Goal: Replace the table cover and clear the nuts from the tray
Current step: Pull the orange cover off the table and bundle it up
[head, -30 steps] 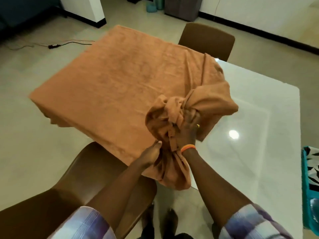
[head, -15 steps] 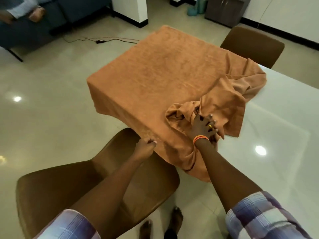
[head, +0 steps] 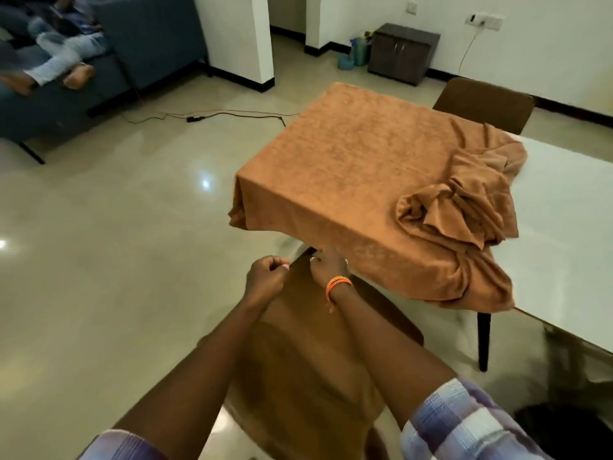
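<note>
An orange-brown table cover [head: 348, 180] lies over the left half of a white glossy table [head: 564, 207]. Its right part is bunched in a loose heap [head: 464, 207], and one fold hangs over the near edge. My right hand [head: 328, 265], with an orange wristband, is at the cover's near hem, its fingers curled on the cloth edge. My left hand [head: 265, 278] is a closed fist just left of the hem, apart from the cloth, with nothing visible in it. No tray or nuts are in view.
A brown chair [head: 315, 360] stands right below my hands against the table. A second brown chair [head: 481, 101] is at the far side. A cable [head: 212, 116] runs across the floor. A person's legs rest on a blue sofa [head: 139, 44] at far left.
My right hand let go of the bunched heap and moved left to the near hem. My left hand came off the cloth edge. The view swung left and farther back.
</note>
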Available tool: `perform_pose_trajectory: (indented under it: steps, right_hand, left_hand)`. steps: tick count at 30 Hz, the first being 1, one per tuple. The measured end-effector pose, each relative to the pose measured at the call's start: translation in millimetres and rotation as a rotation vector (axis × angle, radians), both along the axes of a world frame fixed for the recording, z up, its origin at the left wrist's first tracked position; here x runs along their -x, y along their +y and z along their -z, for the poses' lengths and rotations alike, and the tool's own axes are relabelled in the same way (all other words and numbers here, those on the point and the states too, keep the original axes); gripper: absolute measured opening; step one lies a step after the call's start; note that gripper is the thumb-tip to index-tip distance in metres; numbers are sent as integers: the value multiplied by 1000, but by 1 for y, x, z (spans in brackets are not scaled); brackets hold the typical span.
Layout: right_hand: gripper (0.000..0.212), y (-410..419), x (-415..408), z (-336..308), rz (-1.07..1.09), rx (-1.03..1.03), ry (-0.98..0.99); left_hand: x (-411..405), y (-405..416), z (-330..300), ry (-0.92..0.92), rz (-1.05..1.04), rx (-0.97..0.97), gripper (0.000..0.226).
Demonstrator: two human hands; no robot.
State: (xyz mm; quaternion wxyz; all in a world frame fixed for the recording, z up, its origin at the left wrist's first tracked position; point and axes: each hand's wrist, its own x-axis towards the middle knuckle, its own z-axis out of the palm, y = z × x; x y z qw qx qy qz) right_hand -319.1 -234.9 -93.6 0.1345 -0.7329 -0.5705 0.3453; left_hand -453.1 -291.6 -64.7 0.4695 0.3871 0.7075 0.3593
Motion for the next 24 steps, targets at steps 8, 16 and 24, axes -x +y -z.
perform_pose_trajectory:
  steps: [8,16,24]
  right_hand:
    - [27,-2,109,-10,76,-67,63]
    - [24,77,176,0,126,-110,-15]
    - [39,194,227,43,95,-119,-171]
  left_hand:
    - [125,1,-18,3,-54,-13,14]
    - [216,61,6,62,20,69,16]
    - [270,206,23,192,180,154,14]
